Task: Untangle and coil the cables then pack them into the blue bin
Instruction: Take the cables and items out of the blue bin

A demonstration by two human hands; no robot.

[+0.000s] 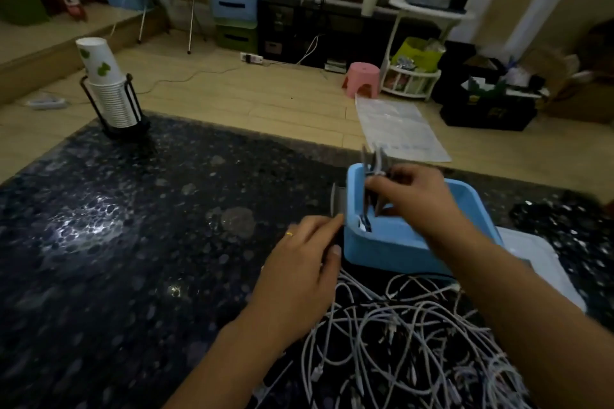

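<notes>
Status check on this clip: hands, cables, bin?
Right hand pinches a blurred cable bundle over the blue bin. Left hand at the bin's left wall, grip unclear. Tangled white cables still piled on the table, near side.

Your table point(133, 226) is glossy dark speckled stone, throwing glare at 9 o'clock. The bin point(392, 242) is smooth matt blue plastic. Cables point(398, 335) at 5 o'clock look rubbery, matt white. Paper cups point(106, 83) sit in a black metal rack point(128, 129) at 10 o'clock. The floor point(265, 93) is wood.

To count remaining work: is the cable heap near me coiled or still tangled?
Still tangled: the white cables lie in loose crossing loops on the table, outside the blue bin.
</notes>
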